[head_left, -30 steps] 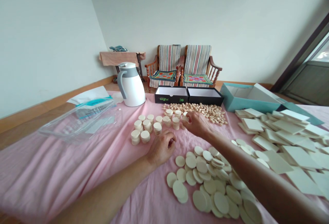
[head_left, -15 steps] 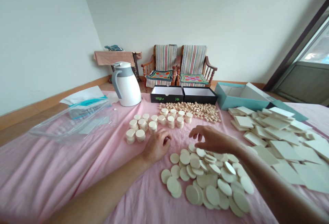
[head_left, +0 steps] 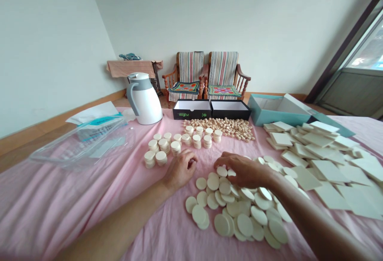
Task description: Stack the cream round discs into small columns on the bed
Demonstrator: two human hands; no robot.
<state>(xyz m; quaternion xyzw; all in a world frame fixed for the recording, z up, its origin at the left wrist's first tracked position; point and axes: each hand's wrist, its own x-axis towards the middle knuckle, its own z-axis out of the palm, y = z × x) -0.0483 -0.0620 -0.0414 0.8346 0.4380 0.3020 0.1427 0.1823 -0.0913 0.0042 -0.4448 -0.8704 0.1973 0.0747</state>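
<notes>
My left hand [head_left: 181, 169] rests on the pink cloth with its fingers curled in. Whatever it may hold is hidden inside the curl. My right hand [head_left: 243, 169] reaches over the far edge of a heap of flat round pale wooden discs [head_left: 245, 225]. Its thumb and bent fingers are apart, and a single disc [head_left: 222, 171] lies just at the fingertips. Beyond my left hand stand several short stacks of small round discs [head_left: 161, 157], upright and close together.
Small wooden beads [head_left: 224, 127] lie behind the stacks, before two black boxes [head_left: 191, 114]. To the right are square wooden tiles [head_left: 332, 173] and a light blue box [head_left: 266, 113]. A white-grey jug [head_left: 148, 103] and a clear plastic tray [head_left: 77, 145] stand left.
My right hand has come down and a little left onto the far edge of the disc heap, its fingers lower. My left hand stays nearly in place. The whole view has shifted slightly.
</notes>
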